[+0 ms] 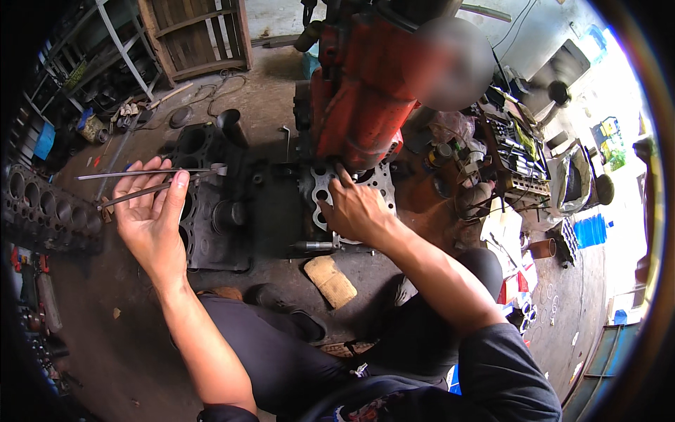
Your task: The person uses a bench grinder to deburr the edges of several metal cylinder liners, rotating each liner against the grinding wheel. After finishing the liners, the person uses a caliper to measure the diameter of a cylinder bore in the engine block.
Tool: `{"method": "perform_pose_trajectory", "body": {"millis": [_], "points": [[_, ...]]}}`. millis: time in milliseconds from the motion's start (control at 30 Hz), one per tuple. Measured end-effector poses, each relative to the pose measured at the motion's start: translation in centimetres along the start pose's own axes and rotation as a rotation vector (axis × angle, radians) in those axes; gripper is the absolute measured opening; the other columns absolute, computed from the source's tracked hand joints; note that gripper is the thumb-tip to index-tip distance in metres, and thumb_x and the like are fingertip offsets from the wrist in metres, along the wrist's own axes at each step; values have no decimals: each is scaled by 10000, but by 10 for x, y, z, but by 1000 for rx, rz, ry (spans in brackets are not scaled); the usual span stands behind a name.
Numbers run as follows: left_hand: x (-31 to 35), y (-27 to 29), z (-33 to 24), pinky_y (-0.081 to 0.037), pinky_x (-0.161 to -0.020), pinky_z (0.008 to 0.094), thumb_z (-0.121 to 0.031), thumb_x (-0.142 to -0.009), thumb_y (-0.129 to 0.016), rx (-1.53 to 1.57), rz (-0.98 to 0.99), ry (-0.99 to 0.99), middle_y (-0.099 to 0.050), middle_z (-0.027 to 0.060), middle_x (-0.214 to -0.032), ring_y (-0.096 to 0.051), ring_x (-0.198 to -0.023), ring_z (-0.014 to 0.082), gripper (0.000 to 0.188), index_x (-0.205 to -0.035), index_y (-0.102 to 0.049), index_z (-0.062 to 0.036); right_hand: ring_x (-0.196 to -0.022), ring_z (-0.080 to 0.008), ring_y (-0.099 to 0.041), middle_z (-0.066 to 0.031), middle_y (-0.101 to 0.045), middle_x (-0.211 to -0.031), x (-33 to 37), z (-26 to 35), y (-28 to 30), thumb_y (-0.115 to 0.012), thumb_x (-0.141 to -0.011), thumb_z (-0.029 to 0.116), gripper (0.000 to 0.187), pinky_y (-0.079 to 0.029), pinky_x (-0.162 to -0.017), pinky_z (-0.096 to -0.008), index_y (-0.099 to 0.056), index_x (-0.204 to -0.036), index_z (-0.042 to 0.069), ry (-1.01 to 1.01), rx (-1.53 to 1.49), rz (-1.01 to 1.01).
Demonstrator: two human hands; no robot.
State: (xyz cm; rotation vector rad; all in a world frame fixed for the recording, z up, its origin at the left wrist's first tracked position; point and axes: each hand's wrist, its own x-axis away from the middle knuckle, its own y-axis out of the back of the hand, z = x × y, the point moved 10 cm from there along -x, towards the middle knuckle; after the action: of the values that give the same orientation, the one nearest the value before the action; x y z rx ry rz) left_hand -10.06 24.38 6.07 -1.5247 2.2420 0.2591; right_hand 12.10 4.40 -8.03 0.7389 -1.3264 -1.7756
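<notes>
My left hand (151, 211) is raised at the left, palm up. Its thumb and fingers close on a caliper-like tool (144, 173) with two long thin metal legs that meet at a small rounded end near my fingertips. My right hand (357, 209) rests on the grey cylinder head (388, 200), index finger stretched forward and thumb apart. The index fingertip lies on the metal, close under the red machine (362, 105). I see nothing held in that hand, though its curled fingers are partly hidden.
Left of the cylinder head lies a dark engine block (214, 257) with a cylindrical sleeve (230, 129) behind it. Another block (53, 204) stands far left. A tan pad (330, 281) lies before my knees. Sockets and tools fill a tray (524, 158) at the right.
</notes>
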Motion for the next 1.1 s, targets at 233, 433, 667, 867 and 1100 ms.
{"method": "perform_pose_trajectory", "body": {"millis": [233, 433, 667, 867, 1100], "points": [[2, -1, -8, -528, -1021, 351, 2, -838, -802, 15, -12, -24, -596, 214, -1264, -618, -1185, 256, 580, -1313, -474, 60, -886, -449, -714, -362, -369, -1514, 99, -12, -6, -617, -951, 472, 568, -601, -757, -499, -589, -1131, -65, -28, 2, 289], [7, -18, -14, -537, -996, 342, 8, -824, -814, 42, 19, -20, -607, 192, -1232, -628, -1153, 230, 604, -1313, -465, 58, -874, -422, -717, -315, -522, -1413, 114, -11, -19, -657, -930, 457, 542, -595, -748, -482, -600, -1133, -42, -21, 88, 307], [13, -30, -19, -554, -947, 330, 12, -815, -822, 59, 61, -33, -609, 181, -1210, -631, -1120, 214, 596, -1298, -476, 56, -762, -358, -705, -193, -698, -899, 144, 13, 60, -684, -928, 233, 258, -563, -613, -423, -602, -1073, 36, 136, -139, -98], [29, -58, -11, -551, -890, 291, -26, -778, -864, -26, 270, 66, -648, 148, -1120, -654, -1003, 172, 571, -1236, -534, 54, -669, -236, -658, -121, -657, -758, 156, 5, 106, -811, -805, 83, 168, -511, -588, -355, -697, -909, 15, 34, -271, -264], [113, -140, 29, -578, -842, 285, -107, -765, -882, 182, 697, 507, -687, 134, -1076, -686, -943, 159, 550, -1195, -576, 47, -1071, -267, -682, -172, -599, -1315, 151, 20, 94, -774, -818, -13, 524, -564, -909, -364, -596, -1311, 0, 110, -601, -213]]}}
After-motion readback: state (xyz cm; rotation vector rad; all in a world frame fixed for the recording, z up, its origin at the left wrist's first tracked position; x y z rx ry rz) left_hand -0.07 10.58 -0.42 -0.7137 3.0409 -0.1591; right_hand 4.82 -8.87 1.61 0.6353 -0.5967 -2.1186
